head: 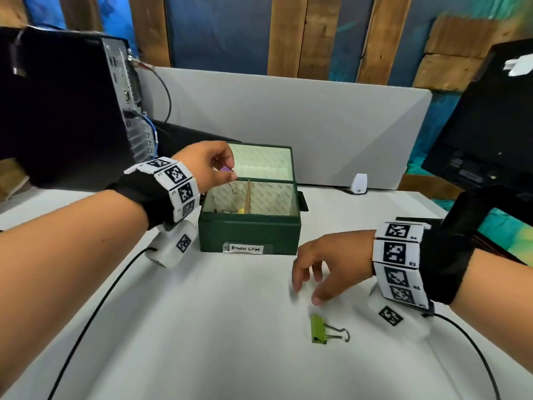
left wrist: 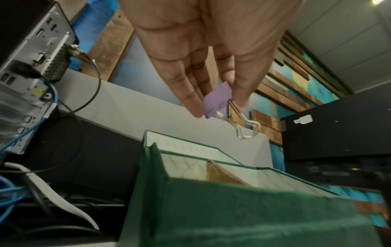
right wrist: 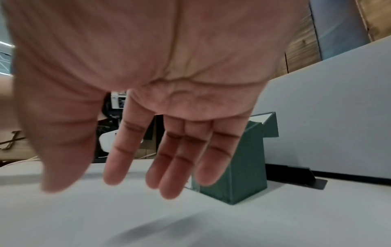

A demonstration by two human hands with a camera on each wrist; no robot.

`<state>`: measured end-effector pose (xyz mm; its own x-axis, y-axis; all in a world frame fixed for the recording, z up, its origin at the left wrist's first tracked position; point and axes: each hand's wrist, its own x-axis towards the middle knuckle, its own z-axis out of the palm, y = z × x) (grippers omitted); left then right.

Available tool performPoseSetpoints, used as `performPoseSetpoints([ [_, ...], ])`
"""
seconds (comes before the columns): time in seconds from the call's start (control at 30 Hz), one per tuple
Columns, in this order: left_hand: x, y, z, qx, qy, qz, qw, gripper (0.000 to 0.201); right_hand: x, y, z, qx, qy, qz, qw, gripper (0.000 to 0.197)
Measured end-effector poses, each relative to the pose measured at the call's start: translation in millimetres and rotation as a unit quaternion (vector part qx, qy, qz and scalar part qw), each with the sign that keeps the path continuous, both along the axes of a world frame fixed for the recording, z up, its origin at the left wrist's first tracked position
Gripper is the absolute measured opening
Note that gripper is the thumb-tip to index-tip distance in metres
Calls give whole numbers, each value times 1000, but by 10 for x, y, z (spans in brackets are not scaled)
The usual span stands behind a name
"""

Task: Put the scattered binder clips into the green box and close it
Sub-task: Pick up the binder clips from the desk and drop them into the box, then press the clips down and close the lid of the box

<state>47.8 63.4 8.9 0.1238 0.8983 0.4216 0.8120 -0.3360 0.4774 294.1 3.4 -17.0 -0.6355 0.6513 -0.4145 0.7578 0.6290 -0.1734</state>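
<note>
While the left hand [head: 206, 166] pinches the purple clip [left wrist: 215, 102] over the green box [head: 249, 232], it should release low; right hand [head: 326, 269], relaxed and empty, hovers near the green clip [head: 318, 329]

a taped label [head: 247, 248] at the bottom edge of the green box [head: 249, 232] front wall reads "binder clips" in handwriting. the marker band [head: 399, 265] on the right wrist carries small tags "r4", "r3" and "r2" beside its black-and-white square codes.
</note>
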Motion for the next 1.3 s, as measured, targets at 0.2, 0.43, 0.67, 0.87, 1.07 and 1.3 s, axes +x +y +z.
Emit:
performPoseSetpoints([
  [0.2,-73,152,-235,-82,-11,15,996,33,103,-183,-131,-55,-29,13,998,42],
  [0.43,-244,88,-449,-193,-90,100,972,66,-22,-122,-270,-21,-53,41,998,24],
  [0.67,-197,-7,-443,-232,-196,78,950,63,-184,9,-208,-10,-57,63,996,26],
  [0.87,-219,-116,-488,-242,-218,61,943,51,-83,-124,-194,-37,-73,52,995,39],
  [1.07,-257,-258,-499,-248,-215,48,943,53,-132,-95,-257,9,-64,60,996,27],
  [1.3,-225,-462,-542,-247,-194,43,948,52,-503,81,370,50,235,1,971,19],
])
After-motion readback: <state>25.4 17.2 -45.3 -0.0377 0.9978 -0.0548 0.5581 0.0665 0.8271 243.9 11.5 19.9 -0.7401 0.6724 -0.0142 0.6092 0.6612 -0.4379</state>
